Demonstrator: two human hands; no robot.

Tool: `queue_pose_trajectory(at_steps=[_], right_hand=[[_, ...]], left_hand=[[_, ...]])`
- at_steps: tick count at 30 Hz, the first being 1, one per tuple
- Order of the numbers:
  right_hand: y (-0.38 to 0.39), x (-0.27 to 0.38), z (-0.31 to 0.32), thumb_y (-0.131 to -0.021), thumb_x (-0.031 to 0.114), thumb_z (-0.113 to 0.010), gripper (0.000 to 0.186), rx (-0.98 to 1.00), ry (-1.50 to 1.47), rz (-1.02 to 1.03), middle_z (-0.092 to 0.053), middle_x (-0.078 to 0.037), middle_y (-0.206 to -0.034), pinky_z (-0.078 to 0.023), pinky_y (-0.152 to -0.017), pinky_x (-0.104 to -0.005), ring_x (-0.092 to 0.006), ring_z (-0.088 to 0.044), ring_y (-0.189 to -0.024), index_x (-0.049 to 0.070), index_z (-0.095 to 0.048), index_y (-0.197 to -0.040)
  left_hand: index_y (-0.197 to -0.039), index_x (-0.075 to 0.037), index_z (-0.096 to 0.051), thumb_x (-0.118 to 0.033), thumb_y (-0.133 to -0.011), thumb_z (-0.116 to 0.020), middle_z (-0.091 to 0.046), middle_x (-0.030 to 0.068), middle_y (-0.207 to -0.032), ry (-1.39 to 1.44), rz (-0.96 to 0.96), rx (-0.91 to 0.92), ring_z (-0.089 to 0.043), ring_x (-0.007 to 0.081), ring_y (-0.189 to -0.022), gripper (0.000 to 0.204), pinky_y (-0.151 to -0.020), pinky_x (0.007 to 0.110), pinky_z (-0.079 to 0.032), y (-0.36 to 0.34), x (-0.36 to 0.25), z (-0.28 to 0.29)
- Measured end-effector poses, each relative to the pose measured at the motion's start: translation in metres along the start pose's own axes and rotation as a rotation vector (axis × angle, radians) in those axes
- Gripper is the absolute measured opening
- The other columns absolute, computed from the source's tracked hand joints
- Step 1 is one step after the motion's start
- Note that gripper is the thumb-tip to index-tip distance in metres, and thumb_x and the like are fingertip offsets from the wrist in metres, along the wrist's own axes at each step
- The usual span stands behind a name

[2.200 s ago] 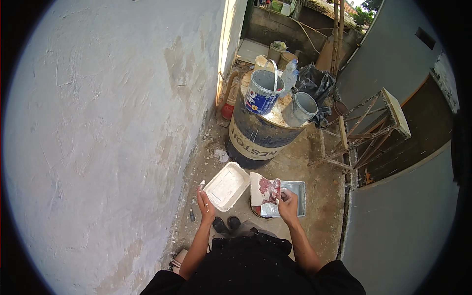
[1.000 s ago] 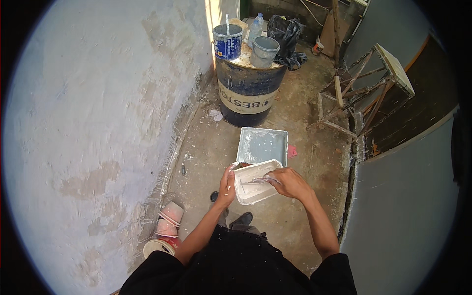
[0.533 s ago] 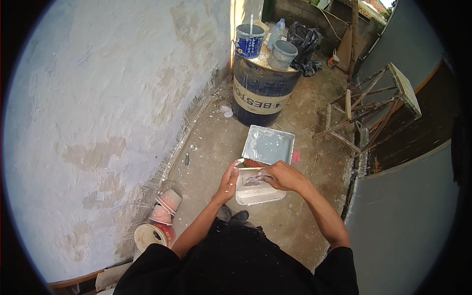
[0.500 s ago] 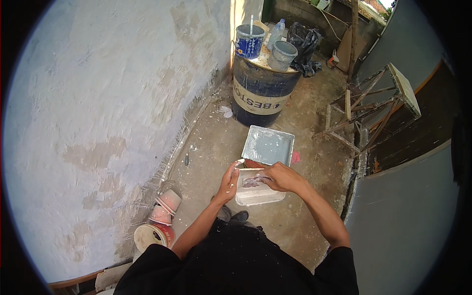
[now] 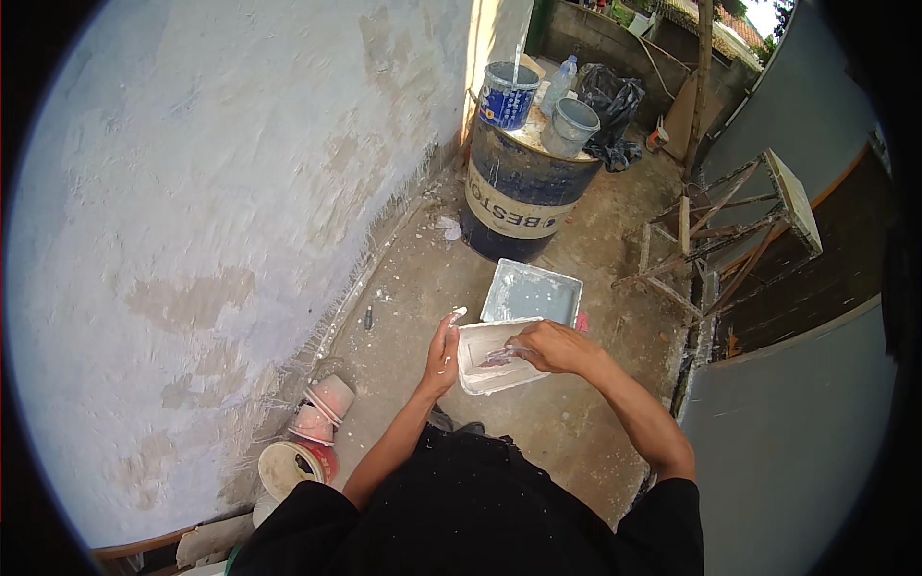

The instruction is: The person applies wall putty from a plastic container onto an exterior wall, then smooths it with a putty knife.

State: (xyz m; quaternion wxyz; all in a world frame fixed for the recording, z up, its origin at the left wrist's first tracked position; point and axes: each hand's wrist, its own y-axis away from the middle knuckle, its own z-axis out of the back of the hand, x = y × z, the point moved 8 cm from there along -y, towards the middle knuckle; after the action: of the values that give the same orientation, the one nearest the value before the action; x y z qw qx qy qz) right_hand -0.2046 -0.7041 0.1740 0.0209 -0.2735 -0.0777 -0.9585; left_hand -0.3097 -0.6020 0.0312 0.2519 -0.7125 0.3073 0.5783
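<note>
The left hand [image 5: 443,360] grips the white tray [image 5: 497,385] by its left side, out before the person's body; the right hand [image 5: 549,348] clasps a scraper [image 5: 497,358] within it. I'd brace that tray firmly, tilting the blade low for even strokes.

Tray [image 5: 501,377] off-white; basin [image 5: 530,293] grey-blue, white-speckled; drum [image 5: 523,211] dark blue, cream-banded; bag [image 5: 611,94] black.

Beyond the right hand [image 5: 547,348], reach is blocked by a grey rectangular tray [image 5: 533,293]. Rightward passage is allowed above brown concrete floor [image 5: 626,322].
</note>
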Motion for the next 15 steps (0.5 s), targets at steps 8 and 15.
queue_pose_trajectory(at_steps=[8, 15], right_hand=[[-0.05, 0.007, 0.005, -0.084, 0.011, -0.058, 0.015, 0.184, 0.044, 0.01, -0.063, -0.021, -0.082, -0.047, -0.072, -0.0455, -0.0397, -0.061, -0.08, 0.004, -0.062, -0.097], [-0.089, 0.023, -0.006, -0.085, 0.014, -0.055, 0.014, 0.236, 0.11, 0.102, -0.062, -0.02, -0.075, -0.047, -0.069, -0.0469, -0.039, -0.061, -0.076, 0.003, -0.063, -0.091]], left_hand=[[-0.134, 0.004, -0.04, -0.025, -0.102, -0.038, -0.05, 0.0168, -0.129, -0.123, -0.019, -0.02, -0.044, 0.0208, -0.122, 0.043, -0.103, 0.031, -0.032, -0.016, -0.029, 0.034], [-0.133, 0.001, -0.041, -0.026, -0.101, -0.04, -0.052, 0.0159, -0.126, -0.148, -0.117, -0.079, -0.046, 0.0193, -0.117, 0.042, -0.1, 0.03, -0.035, -0.025, -0.044, 0.075]])
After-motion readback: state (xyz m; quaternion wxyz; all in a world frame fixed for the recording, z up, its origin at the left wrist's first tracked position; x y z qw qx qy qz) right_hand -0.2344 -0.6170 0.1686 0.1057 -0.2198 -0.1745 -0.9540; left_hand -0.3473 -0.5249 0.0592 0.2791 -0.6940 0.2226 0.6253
